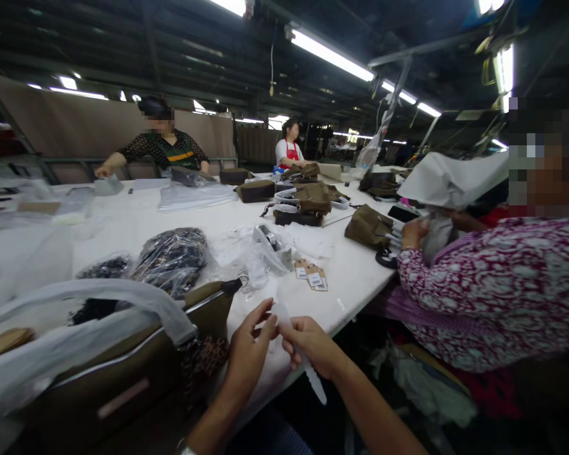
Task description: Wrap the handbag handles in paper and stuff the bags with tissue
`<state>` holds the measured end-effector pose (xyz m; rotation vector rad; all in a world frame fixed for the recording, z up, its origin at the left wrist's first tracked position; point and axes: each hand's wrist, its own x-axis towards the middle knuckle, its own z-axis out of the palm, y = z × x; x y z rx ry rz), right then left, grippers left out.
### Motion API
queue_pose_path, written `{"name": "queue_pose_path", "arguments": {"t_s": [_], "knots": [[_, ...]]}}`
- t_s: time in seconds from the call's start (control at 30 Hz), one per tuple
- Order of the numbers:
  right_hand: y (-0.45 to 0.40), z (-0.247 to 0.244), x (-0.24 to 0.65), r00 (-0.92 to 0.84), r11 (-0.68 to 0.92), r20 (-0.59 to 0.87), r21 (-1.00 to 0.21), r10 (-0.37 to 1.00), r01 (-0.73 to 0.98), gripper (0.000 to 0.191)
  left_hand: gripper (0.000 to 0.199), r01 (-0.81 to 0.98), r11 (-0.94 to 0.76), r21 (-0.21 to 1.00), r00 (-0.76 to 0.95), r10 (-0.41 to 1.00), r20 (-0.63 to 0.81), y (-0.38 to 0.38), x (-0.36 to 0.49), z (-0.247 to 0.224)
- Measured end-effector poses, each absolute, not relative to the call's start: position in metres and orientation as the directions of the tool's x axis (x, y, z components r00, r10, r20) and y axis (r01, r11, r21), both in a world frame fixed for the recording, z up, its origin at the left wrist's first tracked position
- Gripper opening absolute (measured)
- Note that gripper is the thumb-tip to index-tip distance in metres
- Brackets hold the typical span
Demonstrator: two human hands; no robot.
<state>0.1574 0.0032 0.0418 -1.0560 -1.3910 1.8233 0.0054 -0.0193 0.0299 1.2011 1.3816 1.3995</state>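
Near the table's front edge, my left hand (252,341) and my right hand (313,344) meet around a thin white translucent strip (315,383). The fingers of both hands are closed on its upper part, and its lower end hangs down below my right hand. To the left of my hands stands a large olive-brown bag (118,373) with handles wrapped in white material (99,297) and a silver zipper. Paper tags with barcodes (315,278) lie just beyond my hands, beside a clear plastic bag (256,259).
Plastic-wrapped dark bundles (173,256) lie left of centre on the white table (346,294). Olive bags (308,199) are piled farther back. A person in a patterned sleeve (493,278) works close on the right; two people are across the table.
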Motion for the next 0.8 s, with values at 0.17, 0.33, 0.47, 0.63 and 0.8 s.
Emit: {"name": "queue_pose_path", "arguments": {"t_s": [0.17, 0.33, 0.47, 0.63, 0.8], "knots": [[-0.01, 0.045, 0.156, -0.425, -0.019, -0.047, -0.997, 0.904, 0.07, 0.055, 0.028, 0.076, -0.141, 0.987, -0.236, 0.959, 0.156, -0.035, -0.004, 0.04], [-0.026, 0.053, 0.161, -0.352, 0.036, 0.021, -0.999, 0.936, 0.036, 0.046, 0.02, 0.088, -0.201, 0.976, -0.246, 0.945, 0.217, -0.058, -0.013, 0.046], [-0.04, 0.065, 0.161, -0.262, 0.097, 0.06, -0.987, 0.963, 0.129, 0.036, 0.048, -0.17, -0.021, 0.985, -0.266, 0.964, -0.026, -0.076, -0.016, 0.058], [-0.051, 0.077, 0.154, -0.296, 0.106, 0.056, -0.982, 0.954, 0.155, 0.033, 0.058, -0.156, 0.021, 0.988, -0.229, 0.972, -0.056, -0.088, -0.017, 0.072], [-0.056, 0.076, 0.148, -0.328, 0.048, 0.032, -0.998, 0.944, 0.039, 0.043, 0.039, 0.066, -0.116, 0.991, -0.213, 0.969, 0.127, -0.111, -0.031, 0.075]]}}
